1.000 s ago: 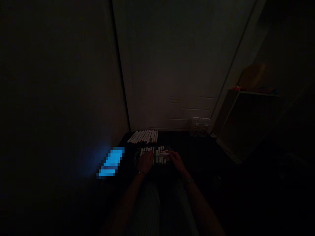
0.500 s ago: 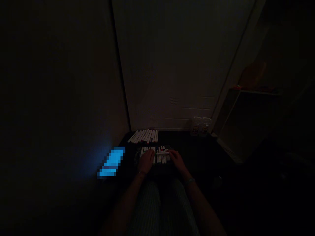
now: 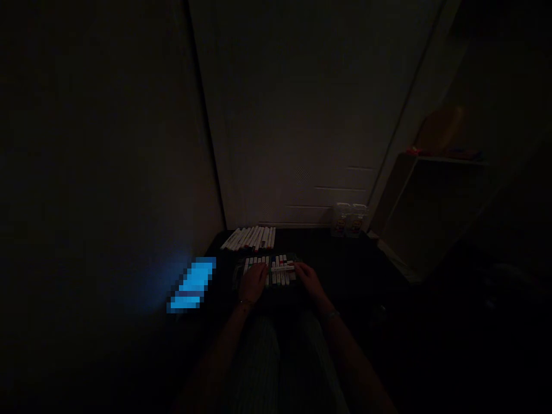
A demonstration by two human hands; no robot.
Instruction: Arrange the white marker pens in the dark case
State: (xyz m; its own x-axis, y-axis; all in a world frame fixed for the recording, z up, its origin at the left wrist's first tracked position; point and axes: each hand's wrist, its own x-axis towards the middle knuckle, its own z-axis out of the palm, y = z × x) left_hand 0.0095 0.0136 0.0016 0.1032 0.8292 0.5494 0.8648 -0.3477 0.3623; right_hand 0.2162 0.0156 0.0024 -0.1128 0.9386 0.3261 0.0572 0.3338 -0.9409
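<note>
In the dim head view, my right hand (image 3: 309, 280) pinches one end of a white marker (image 3: 282, 268). That marker lies level across a row of upright-standing or flat-laid white markers (image 3: 279, 279); which, I cannot tell. My left hand (image 3: 253, 282) is over the left part of the row, its fingers closed together near the held marker's left end. A small gap shows between them. Whatever the left fingertips hold, if anything, is hidden. The row sits in a dark tray or case (image 3: 238, 273), some markers showing green, blue or red ends.
More white markers (image 3: 249, 238) lie side by side at the back left of the dark table (image 3: 345, 270). Two clear containers (image 3: 348, 220) stand at the back right by the wall. A glowing blue, pixelated screen (image 3: 192, 286) is at the left. A shelf unit (image 3: 448, 161) is on the right.
My left fingertips have drawn slightly left, away from the marker's left end. The right hand still has the marker. The whole view has shifted a little.
</note>
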